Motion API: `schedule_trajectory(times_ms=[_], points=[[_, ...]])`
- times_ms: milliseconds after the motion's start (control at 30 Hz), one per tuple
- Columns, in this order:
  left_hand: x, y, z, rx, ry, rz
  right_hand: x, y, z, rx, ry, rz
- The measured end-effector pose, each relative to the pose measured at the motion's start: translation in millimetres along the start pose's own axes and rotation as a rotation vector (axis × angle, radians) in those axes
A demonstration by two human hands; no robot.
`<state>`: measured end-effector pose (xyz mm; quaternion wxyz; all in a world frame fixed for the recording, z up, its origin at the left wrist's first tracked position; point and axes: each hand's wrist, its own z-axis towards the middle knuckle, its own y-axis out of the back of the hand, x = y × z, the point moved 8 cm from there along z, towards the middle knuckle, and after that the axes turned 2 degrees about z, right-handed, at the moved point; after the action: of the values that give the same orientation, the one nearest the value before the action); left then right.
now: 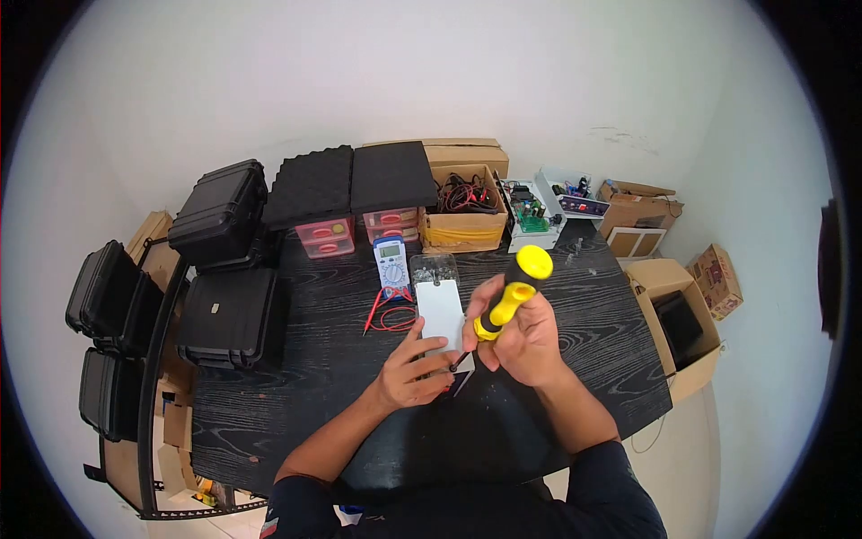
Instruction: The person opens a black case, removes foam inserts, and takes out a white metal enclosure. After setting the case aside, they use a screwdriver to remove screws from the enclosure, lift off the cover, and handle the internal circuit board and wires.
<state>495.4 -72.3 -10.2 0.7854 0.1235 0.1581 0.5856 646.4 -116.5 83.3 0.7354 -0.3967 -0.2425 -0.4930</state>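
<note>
I see the left hand (pixel 411 375) on a flat white box (pixel 440 313), fingers spread; I can't tell if it grips. The right hand (pixel 528 343) holds a yellow and black screwdriver (pixel 512 302) tight, tip by the box's near end. Under the box is a black wooden table (pixel 588 328). At its far end is a clear plastic tray (pixel 452 261), with a blue and white meter (pixel 392 267) to the left.

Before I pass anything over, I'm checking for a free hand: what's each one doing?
Left hand: fingers on the white panel; grip cannot be told.
Right hand: closed, holding the yellow-and-black screwdriver.
</note>
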Motion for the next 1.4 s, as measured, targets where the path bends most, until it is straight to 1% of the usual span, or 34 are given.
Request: schedule_trajectory(times_ms=[33,133,200,233,333,400,467,533,567,633,700,800,867,1000,1033,1100,1167,1267,1300,1400], points=[[-1,-1,0,0.021,-0.026,0.015,4,-2,-1,0.032,0.022,-0.069],[-2,-2,-1,0.041,-0.036,0.047,3,1,-1,0.039,-0.005,-0.084],[-1,-2,-4,0.038,-0.037,0.045,-5,4,-2,-0.021,-0.083,0.025],[-1,-3,-5,0.036,-0.039,0.044,-6,0,2,-0.019,-0.065,0.166],[0,-3,-5,0.034,-0.014,0.028,-6,-1,3,-0.041,-0.068,0.261],[0,-3,-5,0.033,-0.014,0.036,2,-6,3,-0.037,0.011,0.096],[-1,-2,-4,0.029,-0.024,0.04,4,-6,2,-0.022,0.006,0.01],[-1,-1,-3,0.02,-0.042,0.041,-2,-2,-1,0.005,-0.083,0.004],[-1,-1,-4,0.021,-0.043,0.036,-9,0,-2,-0.016,-0.13,0.101],[0,-1,-7,0.024,-0.046,0.026,-11,-1,0,-0.044,-0.179,0.199],[0,-1,-7,0.014,-0.05,0.041,-8,-5,3,-0.05,-0.17,0.22],[-1,-1,-5,0.004,-0.044,0.047,5,-8,3,-0.012,-0.016,-0.079],[-1,-1,-5,0.004,-0.041,0.045,-2,0,0,0.022,-0.053,-0.026],[0,-1,-7,0.007,-0.03,0.032,-16,4,-4,-0.06,-0.192,0.223],[0,-1,-7,0.006,-0.023,0.026,-13,1,-2,-0.06,-0.185,0.239],[0,-1,-6,0.018,-0.023,0.033,-4,-4,2,-0.051,-0.113,0.174],[-1,0,-3,0.015,-0.026,0.034,7,-10,4,-0.035,0.016,0.011],[-1,1,-2,0.0,-0.031,0.029,3,-1,2,-0.039,-0.04,-0.071],[-1,1,-3,0.003,-0.032,0.029,-4,1,1,-0.045,-0.101,-0.011],[-2,1,-3,0.001,-0.046,0.04,-10,0,-1,-0.103,-0.188,0.111]])
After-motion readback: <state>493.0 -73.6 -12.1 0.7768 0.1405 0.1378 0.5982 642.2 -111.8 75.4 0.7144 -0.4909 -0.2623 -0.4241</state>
